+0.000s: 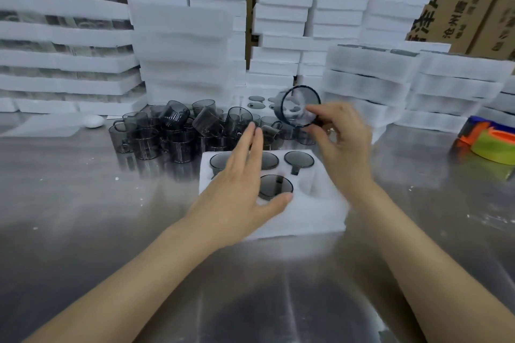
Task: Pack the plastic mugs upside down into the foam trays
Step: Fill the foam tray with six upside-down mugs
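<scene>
Our left hand lies flat and open on the foam tray, gripping nothing, just steadying it. Four mugs sit bottoms-up in the tray already. Our right hand pinches a smoky mug above the tray; we should tip it mouth-down, line it up with the empty near-right pocket, then press gently.

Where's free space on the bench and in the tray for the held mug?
Open pocket at the white foam tray's front right. Bare steel table left of the tray, and near the forearms. Crowded: smoky grey plastic mug pile behind; foam stacks right.
</scene>
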